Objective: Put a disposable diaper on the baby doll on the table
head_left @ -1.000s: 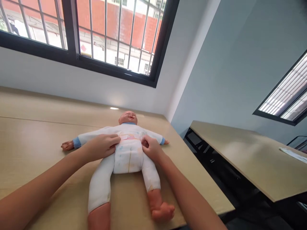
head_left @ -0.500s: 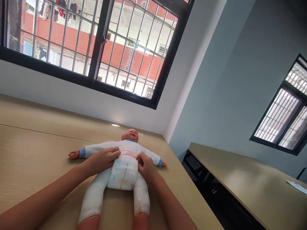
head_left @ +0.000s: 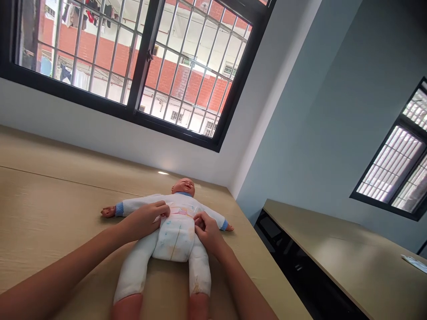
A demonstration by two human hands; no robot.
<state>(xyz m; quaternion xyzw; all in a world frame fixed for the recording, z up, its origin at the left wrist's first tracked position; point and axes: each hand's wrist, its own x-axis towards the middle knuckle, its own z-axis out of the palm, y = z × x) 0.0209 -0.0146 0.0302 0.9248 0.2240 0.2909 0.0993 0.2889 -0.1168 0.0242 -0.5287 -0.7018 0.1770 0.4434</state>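
Note:
A baby doll (head_left: 183, 187) lies on its back on the wooden table (head_left: 50, 200), head toward the window wall and arms spread. It wears a white top with blue cuffs and a white diaper (head_left: 175, 240) with a coloured waistband and a line down its front. My left hand (head_left: 150, 218) is closed at the left side of the diaper's waist, fingers bent against its edge. At the right side of the waist, my right hand (head_left: 207, 229) pinches the other edge with thumb and fingers. The fingertips partly hide what they grip.
A second table (head_left: 333, 240) stands to the right across a dark gap, with a white packet or paper (head_left: 415, 263) on it. Behind the doll is a wall with a barred window (head_left: 133, 66). Another window (head_left: 393, 155) is at the far right.
The view has shifted slightly, so doll and table appear a little further right. Both hands stay at the diaper's waist, with the fingers moved only slightly.

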